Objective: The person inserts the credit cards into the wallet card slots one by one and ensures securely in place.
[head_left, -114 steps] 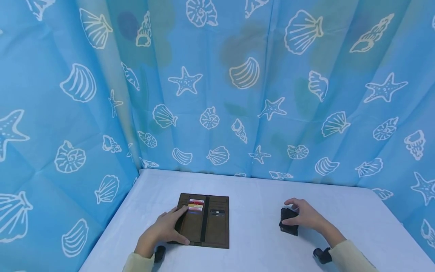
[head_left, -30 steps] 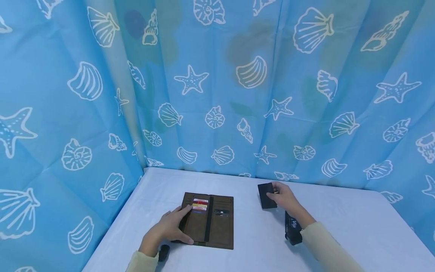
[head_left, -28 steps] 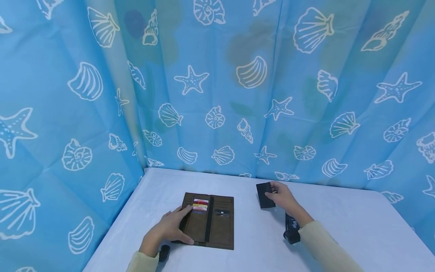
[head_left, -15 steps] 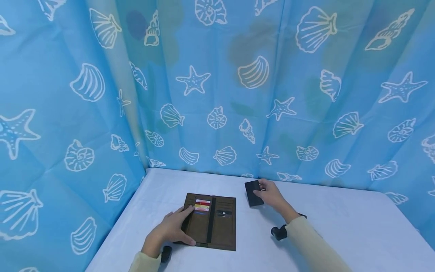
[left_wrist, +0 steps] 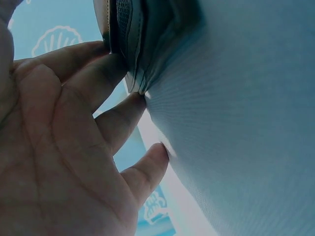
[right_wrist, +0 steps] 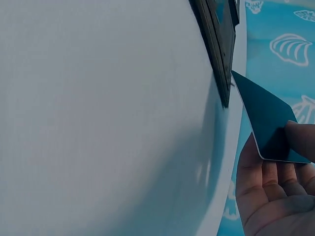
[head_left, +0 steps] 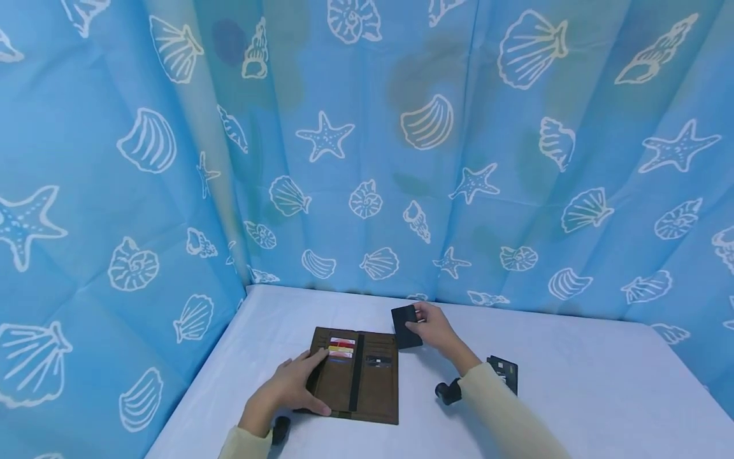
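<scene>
An open brown long wallet (head_left: 375, 392) lies on the white table, with several colourful cards (head_left: 341, 344) in its left slots and a dark card (head_left: 378, 361) in its right ones. My left hand (head_left: 287, 386) rests along the wallet's left edge, fingers spread. In the left wrist view, some fingertips touch the wallet's layered edge (left_wrist: 133, 44). Between thumb and fingers, my right hand (head_left: 436, 328) pinches a black card (head_left: 404, 326) at the wallet's upper right corner. The right wrist view shows this card (right_wrist: 266, 113) tilted, its far corner close to the wallet (right_wrist: 216, 49); contact is unclear.
More black cards (head_left: 506, 370) lie on the table to the right, partly hidden behind the right sleeve (head_left: 504, 408). A blue curtain with shell prints (head_left: 367, 159) hangs behind and to the left of the white table (head_left: 602, 382).
The right hand has taken a black card from the pile on the right and carried it left to the wallet's upper right corner. The left hand stays at the wallet's left edge.
</scene>
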Action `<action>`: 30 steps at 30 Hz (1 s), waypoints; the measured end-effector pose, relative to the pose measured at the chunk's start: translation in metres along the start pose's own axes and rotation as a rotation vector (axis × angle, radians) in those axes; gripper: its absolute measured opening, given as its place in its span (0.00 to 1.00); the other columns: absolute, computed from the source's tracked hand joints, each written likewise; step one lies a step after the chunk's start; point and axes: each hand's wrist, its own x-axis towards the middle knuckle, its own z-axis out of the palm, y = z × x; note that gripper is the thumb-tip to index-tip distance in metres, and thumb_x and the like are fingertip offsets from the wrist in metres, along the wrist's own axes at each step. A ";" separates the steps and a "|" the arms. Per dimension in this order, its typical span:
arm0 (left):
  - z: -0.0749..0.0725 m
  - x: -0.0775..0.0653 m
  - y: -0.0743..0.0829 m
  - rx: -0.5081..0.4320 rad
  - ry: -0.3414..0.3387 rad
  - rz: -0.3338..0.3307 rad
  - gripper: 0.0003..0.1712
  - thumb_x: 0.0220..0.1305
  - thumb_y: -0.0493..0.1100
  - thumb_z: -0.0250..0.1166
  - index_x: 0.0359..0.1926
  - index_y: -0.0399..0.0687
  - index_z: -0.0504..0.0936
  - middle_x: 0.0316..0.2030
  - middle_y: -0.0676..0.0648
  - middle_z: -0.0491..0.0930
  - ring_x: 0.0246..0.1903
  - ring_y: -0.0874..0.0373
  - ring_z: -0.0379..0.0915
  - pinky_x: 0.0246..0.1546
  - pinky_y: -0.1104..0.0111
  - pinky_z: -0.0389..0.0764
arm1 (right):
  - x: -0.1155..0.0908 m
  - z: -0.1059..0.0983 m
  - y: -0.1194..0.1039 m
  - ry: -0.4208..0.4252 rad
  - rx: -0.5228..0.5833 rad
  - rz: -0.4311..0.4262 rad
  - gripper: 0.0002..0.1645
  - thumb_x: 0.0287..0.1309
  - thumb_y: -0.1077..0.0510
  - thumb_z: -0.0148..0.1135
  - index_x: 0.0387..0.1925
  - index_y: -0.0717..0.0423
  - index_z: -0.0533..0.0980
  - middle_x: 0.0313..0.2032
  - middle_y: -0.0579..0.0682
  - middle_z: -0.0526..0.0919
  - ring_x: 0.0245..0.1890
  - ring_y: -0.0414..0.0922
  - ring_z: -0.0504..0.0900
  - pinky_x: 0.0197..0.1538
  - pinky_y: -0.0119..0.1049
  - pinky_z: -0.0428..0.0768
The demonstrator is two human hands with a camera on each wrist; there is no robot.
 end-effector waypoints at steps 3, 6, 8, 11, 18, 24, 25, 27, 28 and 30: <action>0.002 -0.003 -0.002 0.000 -0.009 0.005 0.64 0.35 0.56 0.84 0.74 0.54 0.62 0.73 0.41 0.63 0.74 0.36 0.50 0.71 0.34 0.50 | -0.002 0.009 -0.001 -0.020 0.025 0.009 0.17 0.62 0.63 0.64 0.52 0.59 0.76 0.45 0.56 0.82 0.44 0.49 0.81 0.52 0.46 0.84; 0.003 -0.005 -0.003 -0.007 -0.016 0.026 0.63 0.35 0.55 0.84 0.74 0.52 0.62 0.73 0.41 0.63 0.74 0.36 0.50 0.70 0.33 0.51 | -0.004 0.016 -0.002 -0.038 0.044 0.013 0.17 0.62 0.63 0.64 0.53 0.58 0.76 0.46 0.55 0.83 0.45 0.48 0.81 0.52 0.46 0.84; 0.003 -0.005 -0.003 -0.009 -0.012 0.048 0.64 0.36 0.55 0.84 0.74 0.51 0.62 0.73 0.41 0.63 0.74 0.36 0.51 0.71 0.34 0.51 | -0.004 0.019 -0.005 -0.048 0.049 0.009 0.18 0.63 0.62 0.63 0.54 0.58 0.76 0.47 0.56 0.83 0.46 0.49 0.81 0.53 0.47 0.84; 0.000 -0.003 -0.003 -0.005 -0.003 0.069 0.64 0.36 0.56 0.84 0.74 0.51 0.62 0.73 0.41 0.63 0.74 0.37 0.51 0.71 0.35 0.50 | -0.002 0.023 -0.008 -0.063 0.043 0.001 0.19 0.62 0.62 0.64 0.55 0.58 0.75 0.48 0.56 0.83 0.47 0.50 0.81 0.54 0.48 0.83; -0.003 0.001 -0.001 0.004 0.016 0.057 0.63 0.36 0.56 0.84 0.74 0.52 0.62 0.72 0.41 0.63 0.74 0.36 0.52 0.71 0.35 0.51 | 0.001 0.029 -0.013 -0.075 0.016 -0.032 0.14 0.60 0.63 0.65 0.49 0.59 0.76 0.41 0.54 0.81 0.41 0.48 0.79 0.46 0.43 0.82; 0.001 -0.002 -0.001 -0.004 -0.020 0.044 0.63 0.35 0.56 0.84 0.74 0.52 0.63 0.72 0.40 0.63 0.73 0.36 0.52 0.71 0.34 0.51 | -0.005 0.036 -0.008 -0.096 0.004 -0.041 0.12 0.59 0.64 0.67 0.44 0.60 0.76 0.35 0.50 0.79 0.35 0.45 0.77 0.38 0.35 0.77; 0.002 -0.002 -0.001 -0.005 -0.019 0.046 0.63 0.35 0.56 0.84 0.74 0.52 0.63 0.72 0.41 0.64 0.73 0.36 0.52 0.71 0.34 0.51 | -0.005 0.037 -0.008 -0.095 0.002 -0.045 0.12 0.59 0.64 0.67 0.44 0.60 0.76 0.34 0.50 0.79 0.34 0.44 0.77 0.37 0.35 0.77; 0.001 -0.001 -0.002 -0.004 -0.009 0.052 0.63 0.36 0.55 0.84 0.74 0.52 0.63 0.72 0.41 0.63 0.74 0.36 0.51 0.71 0.34 0.51 | -0.005 0.037 -0.010 -0.085 -0.004 -0.061 0.12 0.59 0.63 0.67 0.44 0.60 0.76 0.33 0.50 0.78 0.33 0.44 0.76 0.35 0.34 0.76; 0.001 -0.001 -0.002 -0.007 -0.003 0.053 0.63 0.36 0.55 0.84 0.74 0.52 0.63 0.73 0.41 0.63 0.74 0.36 0.51 0.71 0.34 0.51 | -0.005 0.037 -0.011 -0.083 -0.009 -0.068 0.12 0.59 0.63 0.67 0.43 0.60 0.76 0.32 0.50 0.77 0.32 0.44 0.76 0.34 0.34 0.76; 0.000 0.000 -0.001 -0.005 0.006 0.055 0.63 0.36 0.55 0.84 0.74 0.52 0.62 0.73 0.41 0.63 0.74 0.36 0.52 0.71 0.35 0.51 | -0.004 0.037 -0.013 -0.088 -0.020 -0.072 0.11 0.59 0.62 0.67 0.42 0.59 0.75 0.31 0.50 0.75 0.31 0.44 0.75 0.32 0.33 0.76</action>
